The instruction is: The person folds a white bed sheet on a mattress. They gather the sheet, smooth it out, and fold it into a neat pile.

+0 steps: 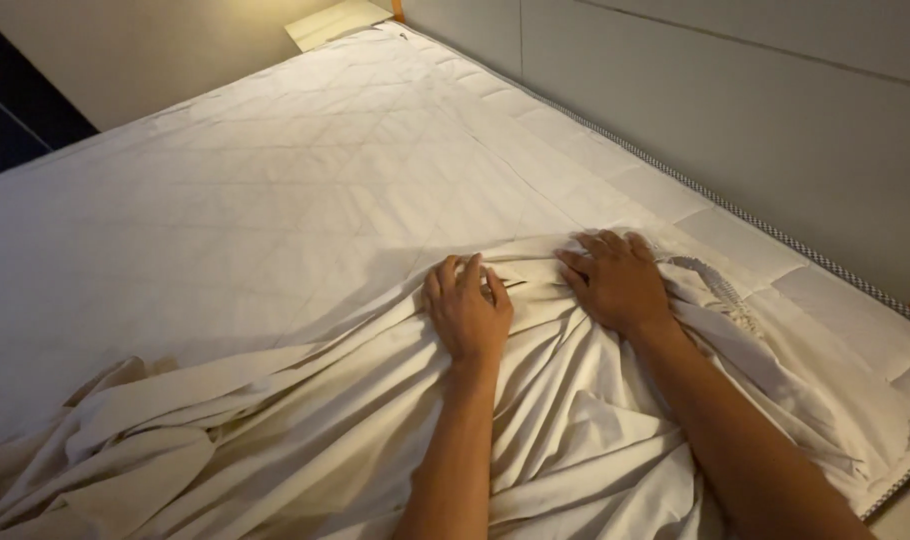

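While your forearms reach out over the rumpled cream sheet (pixel 305 440) bunched nearest you, keep your weight low and let the cloth slide rather than drag. Your left hand (pixel 467 312) lies palm-down on the sheet's leading edge, fingers slightly spread and pressing flat, not pinching anything; your right hand (pixel 617 280) sits just beside it, fingers curled down into a fold at the same edge, and whether they actually clamp the fabric I cannot tell. Push both hands forward together so the edge travels evenly, since a lone hand would likely skew it. Watch the gathered elastic hem (pixel 713 282) touching your right wrist side; it looks prone to snagging. Beyond your hands the quilted mattress (pixel 275 200) lies bare and smooth, with the grey wall panel (pixel 755 110) running along its right side and a pale bedside surface (pixel 337 20) at the far corner.
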